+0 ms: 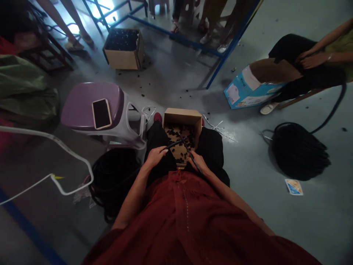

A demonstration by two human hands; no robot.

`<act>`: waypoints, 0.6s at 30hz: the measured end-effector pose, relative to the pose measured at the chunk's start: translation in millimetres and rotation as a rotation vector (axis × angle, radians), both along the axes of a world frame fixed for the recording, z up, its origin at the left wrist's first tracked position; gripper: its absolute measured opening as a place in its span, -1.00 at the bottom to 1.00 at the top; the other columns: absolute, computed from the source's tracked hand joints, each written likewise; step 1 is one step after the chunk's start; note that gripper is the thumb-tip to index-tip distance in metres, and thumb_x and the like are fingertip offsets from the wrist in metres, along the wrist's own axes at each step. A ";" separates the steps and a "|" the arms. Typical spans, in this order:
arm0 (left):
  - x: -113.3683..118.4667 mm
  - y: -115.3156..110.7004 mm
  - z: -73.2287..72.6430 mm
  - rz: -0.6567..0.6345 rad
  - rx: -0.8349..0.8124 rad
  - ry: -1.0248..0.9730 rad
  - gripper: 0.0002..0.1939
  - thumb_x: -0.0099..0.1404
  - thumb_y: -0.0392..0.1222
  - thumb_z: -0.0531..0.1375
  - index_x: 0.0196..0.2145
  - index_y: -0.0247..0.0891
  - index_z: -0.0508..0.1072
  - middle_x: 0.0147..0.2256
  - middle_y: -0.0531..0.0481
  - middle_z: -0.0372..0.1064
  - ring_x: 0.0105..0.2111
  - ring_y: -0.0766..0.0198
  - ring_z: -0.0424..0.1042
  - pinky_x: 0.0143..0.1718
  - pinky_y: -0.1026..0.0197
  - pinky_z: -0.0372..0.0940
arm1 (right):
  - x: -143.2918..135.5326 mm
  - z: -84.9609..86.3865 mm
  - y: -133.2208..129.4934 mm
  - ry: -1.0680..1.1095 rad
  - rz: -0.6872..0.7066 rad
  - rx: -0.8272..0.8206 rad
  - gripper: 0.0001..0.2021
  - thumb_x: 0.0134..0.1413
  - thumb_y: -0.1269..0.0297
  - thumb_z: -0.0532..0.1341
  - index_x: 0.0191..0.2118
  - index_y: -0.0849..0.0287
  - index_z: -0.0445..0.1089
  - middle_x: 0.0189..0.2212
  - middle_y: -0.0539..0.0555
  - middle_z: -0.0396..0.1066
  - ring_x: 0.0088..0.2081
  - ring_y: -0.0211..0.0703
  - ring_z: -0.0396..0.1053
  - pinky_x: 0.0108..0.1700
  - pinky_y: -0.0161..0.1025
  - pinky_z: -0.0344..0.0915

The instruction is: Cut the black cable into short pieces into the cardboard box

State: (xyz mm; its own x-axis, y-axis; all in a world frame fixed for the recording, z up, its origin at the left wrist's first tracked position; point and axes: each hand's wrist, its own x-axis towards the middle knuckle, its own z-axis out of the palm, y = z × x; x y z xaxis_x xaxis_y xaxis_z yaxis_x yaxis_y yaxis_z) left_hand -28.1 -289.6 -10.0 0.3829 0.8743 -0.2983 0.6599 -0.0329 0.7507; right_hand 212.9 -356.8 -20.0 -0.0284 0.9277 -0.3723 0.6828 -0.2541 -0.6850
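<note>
My left hand is closed around a black cord, whose end points over the open cardboard box between my legs. Behind that hand, the cord appears to run back toward the black coil on the floor at my left. My right hand grips a long, thin dark tool; its exact kind is too small to tell. Cord and tool cross or nearly meet above the box. Many short black pieces lie scattered inside the cardboard box.
A purple-topped stool holds a phone. Ahead stands a box filled with black pieces. On the right are a blue carton, a seated person's hands and a black coil. A blue frame crosses behind.
</note>
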 end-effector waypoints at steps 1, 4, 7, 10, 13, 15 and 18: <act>0.2 0.1 -0.1 0.006 -0.009 0.006 -0.59 0.29 -0.04 -0.03 -0.04 -0.22 0.45 -0.40 0.04 0.44 -0.35 0.28 0.38 -0.27 0.30 0.18 | 0.2 -0.1 -0.2 -0.001 0.001 0.002 -0.82 0.02 0.29 0.03 -0.26 0.17 0.29 -0.42 0.05 0.38 -0.39 -0.21 0.34 -0.32 -0.36 0.16; 0.9 0.2 -0.2 0.024 -0.035 0.016 -0.57 0.28 -0.03 -0.02 -0.02 -0.24 0.43 -0.38 0.02 0.45 -0.35 0.27 0.39 -0.27 0.29 0.19 | 0.1 0.8 -0.6 0.005 -0.007 0.005 -0.82 0.02 0.30 0.03 -0.26 0.16 0.30 -0.43 0.04 0.38 -0.39 -0.21 0.35 -0.32 -0.37 0.16; 1.4 0.4 -0.3 0.020 -0.034 0.011 -0.56 0.28 -0.01 -0.02 -0.01 -0.24 0.43 -0.39 0.03 0.44 -0.34 0.27 0.38 -0.25 0.29 0.19 | -0.5 1.8 -0.8 0.016 -0.031 -0.008 -0.84 0.00 0.32 0.03 -0.27 0.15 0.29 -0.46 0.01 0.38 -0.41 -0.23 0.34 -0.33 -0.38 0.16; 1.6 1.0 -0.8 0.011 -0.030 0.013 -0.56 0.27 0.00 -0.02 -0.04 -0.23 0.44 -0.41 0.04 0.43 -0.35 0.27 0.38 -0.25 0.29 0.19 | -0.5 2.0 -1.5 0.027 -0.048 -0.024 -0.85 0.00 0.32 0.05 -0.29 0.15 0.30 -0.48 0.01 0.38 -0.41 -0.23 0.33 -0.34 -0.39 0.16; 1.5 1.5 -1.6 0.002 -0.027 0.020 -0.57 0.28 0.00 -0.03 -0.05 -0.22 0.46 -0.43 0.04 0.43 -0.36 0.28 0.37 -0.28 0.30 0.18 | 0.1 2.1 -2.7 0.034 -0.049 -0.030 -0.86 -0.01 0.32 0.06 -0.30 0.15 0.30 -0.47 0.01 0.38 -0.41 -0.23 0.33 -0.34 -0.38 0.16; 1.4 1.8 -2.1 -0.007 -0.024 0.019 -0.57 0.28 0.00 -0.03 -0.05 -0.23 0.45 -0.43 0.04 0.43 -0.36 0.28 0.38 -0.29 0.30 0.18 | 0.4 2.7 -3.6 0.033 -0.047 -0.037 -0.86 -0.01 0.32 0.05 -0.30 0.15 0.31 -0.48 0.01 0.37 -0.40 -0.23 0.33 -0.34 -0.38 0.16; 1.4 1.9 -2.8 -0.017 -0.013 0.019 -0.57 0.28 -0.01 -0.03 -0.04 -0.24 0.45 -0.43 0.04 0.43 -0.36 0.28 0.38 -0.29 0.30 0.18 | 0.5 4.4 -4.4 0.037 -0.048 -0.036 -0.85 -0.02 0.33 0.04 -0.32 0.16 0.30 -0.47 0.02 0.37 -0.39 -0.22 0.33 -0.32 -0.37 0.16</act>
